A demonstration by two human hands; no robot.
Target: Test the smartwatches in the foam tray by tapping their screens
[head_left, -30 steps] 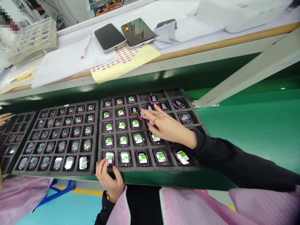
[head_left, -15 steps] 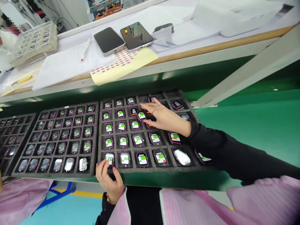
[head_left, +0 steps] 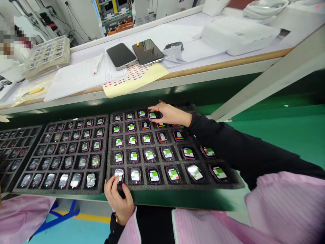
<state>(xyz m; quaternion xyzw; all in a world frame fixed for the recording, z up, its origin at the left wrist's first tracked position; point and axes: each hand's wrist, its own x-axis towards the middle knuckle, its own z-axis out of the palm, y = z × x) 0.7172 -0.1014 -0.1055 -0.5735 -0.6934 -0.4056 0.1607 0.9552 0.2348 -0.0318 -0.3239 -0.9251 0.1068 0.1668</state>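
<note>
Strapless square smartwatches with purple rims and lit screens fill most cells of the dark foam tray in front of me. At its back row, my right hand grips one smartwatch at the edges between thumb and fingers; whether it touches the cell below is hidden. My left hand rests on the tray's front edge with fingers apart. One of its fingertips lies at a front-row smartwatch. Most screens show green and white blocks; a few, like the dark-screened watch, show text with an orange-green strip.
Left of it stands a second foam tray of watches, with another tray beyond. The raised shelf holds two phones, papers, a pen and a clear parts box. A slanted metal post rises at right.
My right hand has carried the smartwatch from around the second row toward the back row, uncovering watches nearer me. My left hand stays at the front edge. The view has shifted slightly.
</note>
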